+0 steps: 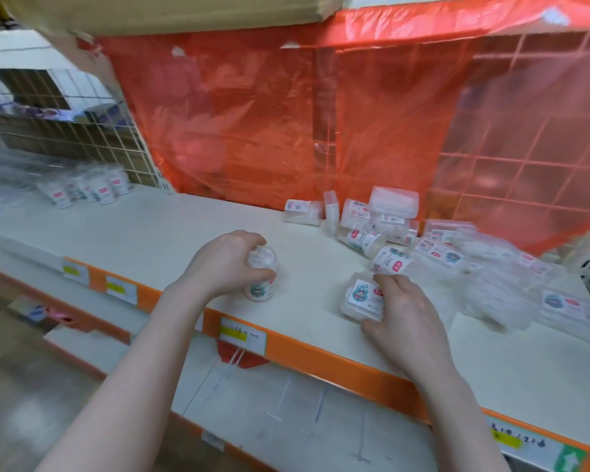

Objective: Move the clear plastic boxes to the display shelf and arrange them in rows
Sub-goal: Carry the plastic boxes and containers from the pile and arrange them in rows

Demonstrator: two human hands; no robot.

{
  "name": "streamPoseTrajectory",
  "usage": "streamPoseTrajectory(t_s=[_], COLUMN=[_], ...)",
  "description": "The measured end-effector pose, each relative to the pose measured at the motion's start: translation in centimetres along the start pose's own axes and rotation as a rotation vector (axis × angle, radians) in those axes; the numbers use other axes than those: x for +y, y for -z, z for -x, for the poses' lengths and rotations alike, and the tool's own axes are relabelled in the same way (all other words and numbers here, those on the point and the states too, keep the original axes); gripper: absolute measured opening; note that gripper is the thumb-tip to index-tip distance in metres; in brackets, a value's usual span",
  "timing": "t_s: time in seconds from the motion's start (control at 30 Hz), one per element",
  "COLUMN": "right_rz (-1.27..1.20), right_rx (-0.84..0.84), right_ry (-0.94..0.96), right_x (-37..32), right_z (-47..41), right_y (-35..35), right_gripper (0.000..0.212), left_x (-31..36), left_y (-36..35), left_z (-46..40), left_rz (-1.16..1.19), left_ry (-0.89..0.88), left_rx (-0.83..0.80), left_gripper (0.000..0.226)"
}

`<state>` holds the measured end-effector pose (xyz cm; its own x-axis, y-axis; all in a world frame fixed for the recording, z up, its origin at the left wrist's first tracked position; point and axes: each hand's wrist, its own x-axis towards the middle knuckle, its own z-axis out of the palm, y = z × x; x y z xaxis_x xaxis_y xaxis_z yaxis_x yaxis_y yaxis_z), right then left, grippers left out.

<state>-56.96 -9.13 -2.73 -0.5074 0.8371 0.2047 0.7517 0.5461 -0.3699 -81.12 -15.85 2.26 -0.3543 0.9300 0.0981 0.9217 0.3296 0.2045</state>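
task at an early stage. left hand has its grip clamped on a round clear tub, upright near the shelf front edge. right hand pinches a flat clear box. at 10 o'clock, a small arranged group. at 2 o'clock, a loose pile remains unsorted.

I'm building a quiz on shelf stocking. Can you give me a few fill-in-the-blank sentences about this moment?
1. The left hand grips a small ____ container standing upright on the shelf.
2. The right hand holds a flat clear box with its ____ facing up.
3. Behind the pile of clear boxes hangs an ____ plastic sheet.

Missing words: round; label; orange
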Motion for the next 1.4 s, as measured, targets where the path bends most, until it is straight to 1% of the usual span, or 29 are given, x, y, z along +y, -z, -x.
streamPoseTrajectory(t_s=[0.17, 0.33, 0.47, 0.6, 0.7, 0.87, 1.13, 1.23, 1.33, 1.4], right_rz=[0.007, -0.014, -0.026, -0.045, -0.058, -0.086, -0.065, -0.064, -0.063, -0.081], right_rx=[-0.013, -0.012, -0.003, -0.022, -0.022, -0.051, -0.071, -0.063, -0.063, -0.065], right_ry=[0.082, 0.184, 0.233, 0.261, 0.272, 0.271, 0.261, 0.251, 0.247, 0.231], right_x=[-4.0, -10.2, -16.7, -24.0, -29.1, -35.8, -42.3, -44.3, -46.5, -47.9], right_z=[-0.6, -1.0, -1.0, -0.9, -0.9, -1.5, -6.3, -9.2, -12.9, -15.7], right_y=[-0.5, -2.4, -5.0, -8.0, -10.2, -13.0, -16.4, -18.3, -20.6, -21.9], right_gripper=[0.061, 0.058, 0.055, 0.053, 0.051, 0.049, 0.052, 0.053, 0.055, 0.054], left_x=[-3.6, -8.8, -14.9, -22.0, -27.0, -33.3, -41.3, -44.4, -47.6, -49.7], left_y=[1.8, 3.9, 5.8, 7.5, 8.7, 10.3, 10.9, 11.1, 11.3, 11.6], left_z=[2.4, 4.9, 7.3, 10.0, 11.8, 13.4, 11.1, 8.4, 4.9, 2.3], left_rz=[0.029, 0.05, 0.044, 0.03, 0.015, 0.044, 0.104, 0.098, 0.071, 0.064], left_ry=[0.049, 0.09, 0.113, 0.134, 0.156, 0.18, 0.192, 0.174, 0.148, 0.141], left_rx=[0.05, 0.108, 0.145, 0.152, 0.156, 0.165, 0.197, 0.191, 0.196, 0.178], left_gripper=[0.061, 0.059, 0.06, 0.063, 0.06, 0.058, 0.059, 0.059, 0.068, 0.067])
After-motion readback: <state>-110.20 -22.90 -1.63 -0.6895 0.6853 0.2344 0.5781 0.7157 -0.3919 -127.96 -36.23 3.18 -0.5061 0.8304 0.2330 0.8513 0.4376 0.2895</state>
